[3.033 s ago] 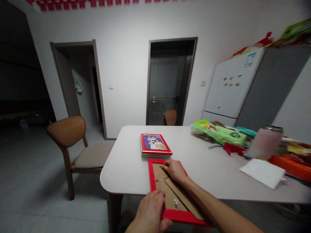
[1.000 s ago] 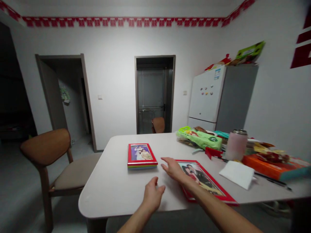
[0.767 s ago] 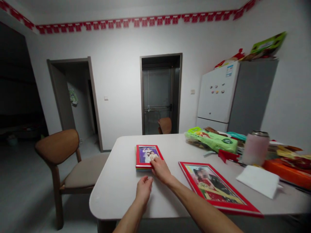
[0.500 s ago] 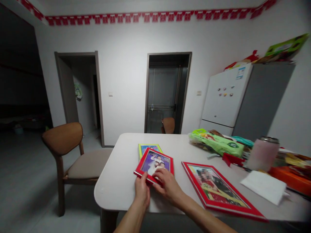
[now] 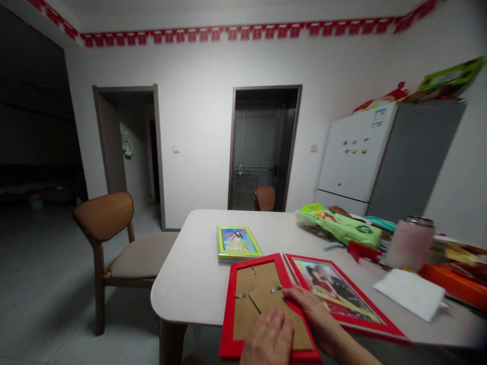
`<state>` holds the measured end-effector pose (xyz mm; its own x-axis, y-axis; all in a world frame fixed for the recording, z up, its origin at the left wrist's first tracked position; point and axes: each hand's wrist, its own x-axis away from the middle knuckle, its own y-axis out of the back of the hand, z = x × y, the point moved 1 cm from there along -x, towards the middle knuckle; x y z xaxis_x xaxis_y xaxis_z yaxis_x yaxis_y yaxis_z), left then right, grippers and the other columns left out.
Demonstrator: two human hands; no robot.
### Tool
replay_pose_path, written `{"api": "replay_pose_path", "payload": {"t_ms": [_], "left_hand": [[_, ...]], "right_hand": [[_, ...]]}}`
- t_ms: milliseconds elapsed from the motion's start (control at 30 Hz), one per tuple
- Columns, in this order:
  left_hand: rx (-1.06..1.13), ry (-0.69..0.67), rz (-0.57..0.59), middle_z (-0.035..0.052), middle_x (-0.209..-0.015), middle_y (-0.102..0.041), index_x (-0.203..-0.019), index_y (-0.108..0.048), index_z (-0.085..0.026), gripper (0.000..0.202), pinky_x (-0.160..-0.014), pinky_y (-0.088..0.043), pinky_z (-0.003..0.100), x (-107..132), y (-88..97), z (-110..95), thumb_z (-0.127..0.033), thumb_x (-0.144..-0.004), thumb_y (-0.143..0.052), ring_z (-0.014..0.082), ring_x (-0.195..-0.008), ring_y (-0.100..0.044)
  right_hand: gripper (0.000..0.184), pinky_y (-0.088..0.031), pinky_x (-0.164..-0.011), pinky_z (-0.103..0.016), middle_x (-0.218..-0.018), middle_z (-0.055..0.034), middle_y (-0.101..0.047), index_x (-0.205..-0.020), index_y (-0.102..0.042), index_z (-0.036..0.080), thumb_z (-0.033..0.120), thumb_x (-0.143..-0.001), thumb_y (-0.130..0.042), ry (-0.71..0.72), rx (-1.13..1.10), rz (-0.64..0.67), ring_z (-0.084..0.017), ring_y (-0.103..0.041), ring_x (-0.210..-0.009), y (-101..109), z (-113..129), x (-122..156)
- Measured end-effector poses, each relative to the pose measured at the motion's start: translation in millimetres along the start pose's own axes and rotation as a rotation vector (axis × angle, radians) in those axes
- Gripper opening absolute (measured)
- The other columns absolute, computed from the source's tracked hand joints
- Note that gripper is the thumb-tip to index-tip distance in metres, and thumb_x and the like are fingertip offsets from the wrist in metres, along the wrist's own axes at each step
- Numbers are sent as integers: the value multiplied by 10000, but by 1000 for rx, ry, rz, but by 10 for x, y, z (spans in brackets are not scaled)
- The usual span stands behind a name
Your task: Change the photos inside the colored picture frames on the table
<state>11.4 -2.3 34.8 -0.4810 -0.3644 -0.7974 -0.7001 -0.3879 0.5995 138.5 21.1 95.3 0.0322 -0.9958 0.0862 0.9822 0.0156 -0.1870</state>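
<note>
A red picture frame (image 5: 245,309) is tilted over the near table edge with its brown backing board and metal clips facing me. My left hand (image 5: 268,337) grips its lower part, fingers over the backing; the thumb is hidden. On the right rim, my right hand (image 5: 317,314) is closed, with its other fingers out of sight behind the frame. A small lime-green picture frame (image 5: 239,242) lies face up just beyond. Beside my right hand, a larger red picture frame (image 5: 338,291) also lies face up, partly covered by my hand.
The white table (image 5: 182,284) has rounded corners. To the right are a green package (image 5: 342,225), a pink jar (image 5: 411,243), a white tissue (image 5: 409,294) and an orange box (image 5: 452,279). A wooden chair (image 5: 106,218) stands left; a fridge (image 5: 353,157) is behind.
The held red picture frame has been turned from its photo side to its back and brought nearer and rightward. The lime-green frame is now uncovered. My left hand has shifted right onto the backing.
</note>
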Motion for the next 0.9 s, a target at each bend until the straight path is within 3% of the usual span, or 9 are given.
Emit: {"api": "replay_pose_path", "payload": {"t_ms": [100,167,267,367,433,533,600,700,900], "left_hand": [[-201,-34,-72,72,-1014,-613,-1068,-492,-172,307,-764,-493,274,121,-203,33,-183,-775,-399,193,-942,-560],[-251,-32,-66,56,-1014,-615,-1042,-510,-178,277,-755,-497,266,171,-315,47,-189,-793,-389,188,-935,-564],[-218,-11,23,55,-1004,-617,-1026,-532,-188,265,-735,-505,264,246,-496,50,-184,-800,-392,198,-923,-570],[-84,92,236,66,-1060,-580,-1081,-509,-221,311,-807,-469,297,300,-602,46,-154,-806,-380,211,-1004,-514],[61,171,422,66,-1148,-512,-1141,-461,-245,361,-878,-415,326,293,-531,54,-150,-799,-396,216,-1083,-441],[212,313,613,106,-1234,-417,-1195,-401,-212,545,-933,-343,404,231,-190,124,-240,-682,-582,269,-1131,-376],[167,429,616,147,-1281,-341,-1200,-390,-159,708,-967,-250,476,199,93,216,-307,-569,-675,314,-1171,-296],[79,525,624,188,-1260,-364,-1125,-457,-110,681,-972,-211,502,215,370,353,-233,-504,-707,322,-1171,-294],[106,508,650,202,-1224,-412,-1087,-463,-74,666,-986,-205,478,262,405,424,-188,-487,-727,299,-1160,-327]], "right_hand": [[290,-465,-667,-286,-661,-44,-664,-845,-588,118,208,-582,-506,18,155,53,-184,-612,-674,77,-95,-115],[313,-460,-661,-272,-663,-40,-664,-848,-591,121,186,-560,-485,50,347,-7,-186,-609,-689,136,-157,-218],[340,-446,-666,-252,-746,-47,-670,-871,-598,147,179,-558,-467,131,705,-115,-188,-602,-735,235,-257,-358],[375,-433,-666,-249,-792,-64,-659,-927,-586,154,172,-579,-450,197,1028,-162,-181,-593,-722,314,-366,-439],[413,-425,-679,-261,-817,-92,-639,-987,-562,131,176,-594,-444,229,1196,-184,-189,-581,-734,337,-420,-450],[425,-400,-748,-264,-902,-108,-588,-1026,-549,135,177,-617,-441,306,1332,-182,-191,-549,-832,320,-432,-421],[354,-380,-787,-249,-966,-97,-549,-942,-596,164,161,-628,-433,362,1352,-113,-177,-528,-885,281,-401,-399],[242,-388,-744,-235,-930,-82,-530,-745,-640,174,166,-664,-412,383,1377,-34,-156,-539,-824,220,-341,-400],[255,-391,-632,-245,-811,-64,-520,-754,-641,186,246,-733,-394,384,1433,-70,-149,-538,-687,172,-315,-465]]}}
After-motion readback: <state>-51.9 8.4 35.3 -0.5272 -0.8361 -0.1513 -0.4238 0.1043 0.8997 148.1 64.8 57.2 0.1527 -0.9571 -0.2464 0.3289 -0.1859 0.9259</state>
